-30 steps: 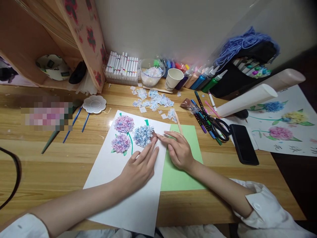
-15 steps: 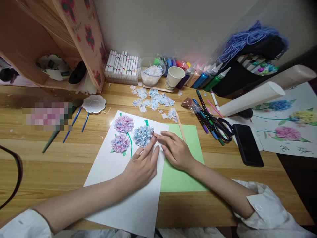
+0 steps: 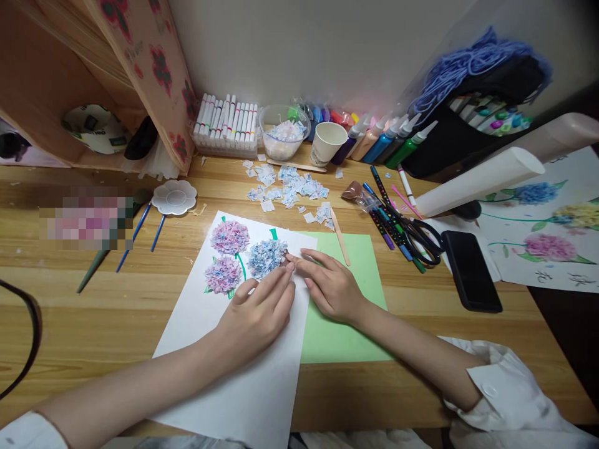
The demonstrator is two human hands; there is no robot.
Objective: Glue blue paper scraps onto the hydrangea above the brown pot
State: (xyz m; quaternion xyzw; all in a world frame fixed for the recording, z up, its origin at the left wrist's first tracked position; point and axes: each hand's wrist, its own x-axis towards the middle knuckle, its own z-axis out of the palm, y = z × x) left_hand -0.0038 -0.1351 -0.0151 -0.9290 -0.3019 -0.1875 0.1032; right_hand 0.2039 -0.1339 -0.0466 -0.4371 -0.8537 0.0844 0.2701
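A white sheet (image 3: pixel 224 374) carries two pink-purple paper-petal flowers (image 3: pixel 229 237) with green drawn stems and leaves. Beside them is a blue paper-petal flower (image 3: pixel 266 257). At its right edge, the fingertips of my left hand (image 3: pixel 262 305) are drawn together; whatever they hold is too small to make out. My right hand (image 3: pixel 332 284) rests partly over a green sheet (image 3: pixel 346 337), fingers apart, its index fingertip meeting the left fingertips by the petals.
Paper bits (image 3: pixel 299 187) and a wooden stick (image 3: pixel 339 237) lie beyond the sheets. Markers (image 3: pixel 227 121), a plastic bowl (image 3: pixel 284 134), a paper cup (image 3: pixel 328 142) and paint bottles line the wall. Scissors (image 3: pixel 416 240), pens and a phone (image 3: pixel 470 271) lie right; a flower-shaped palette (image 3: pixel 175 197) left.
My left hand has shifted slightly, its fingers drawn closer together at the blue flower's edge. My right hand stays nearly in place. The view has moved a little.
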